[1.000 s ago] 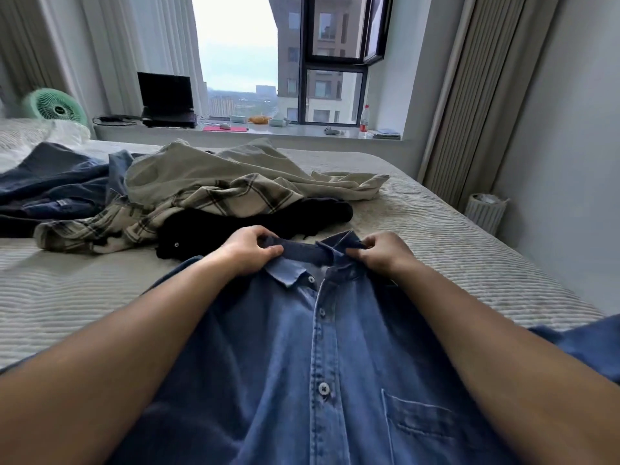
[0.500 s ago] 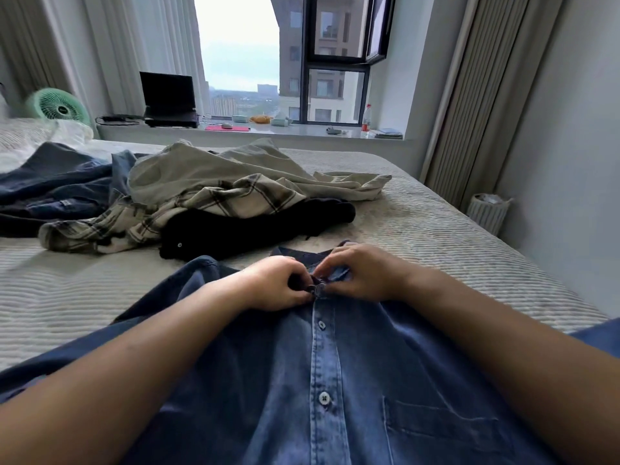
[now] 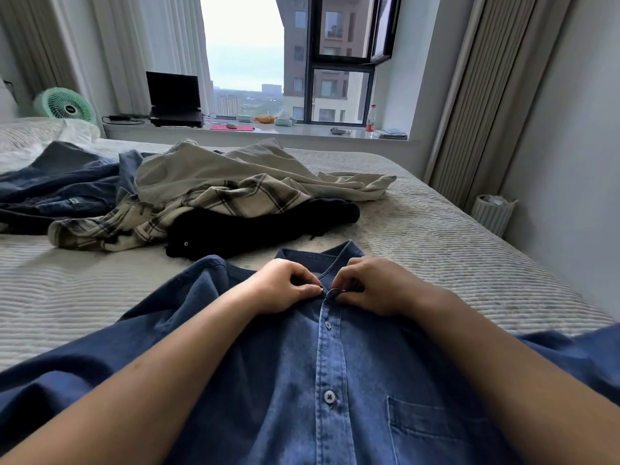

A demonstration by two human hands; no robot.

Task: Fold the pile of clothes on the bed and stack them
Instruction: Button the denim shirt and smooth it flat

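I see the denim shirt lying front-up on the bed, collar away from me. My left hand and right hand both pinch its placket just below the collar, fingers curled. Beyond it, the pile of clothes lies unfolded, well apart.

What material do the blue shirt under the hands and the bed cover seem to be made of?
The blue shirt looks like denim or chambray cotton: faded matte blue, visible twill-like grain, pale topstitching along the placket and pocket. The bed cover looks like a quilted or ribbed woven textile, off-white and matte, with fine raised wavy lines; its fibre cannot be told.
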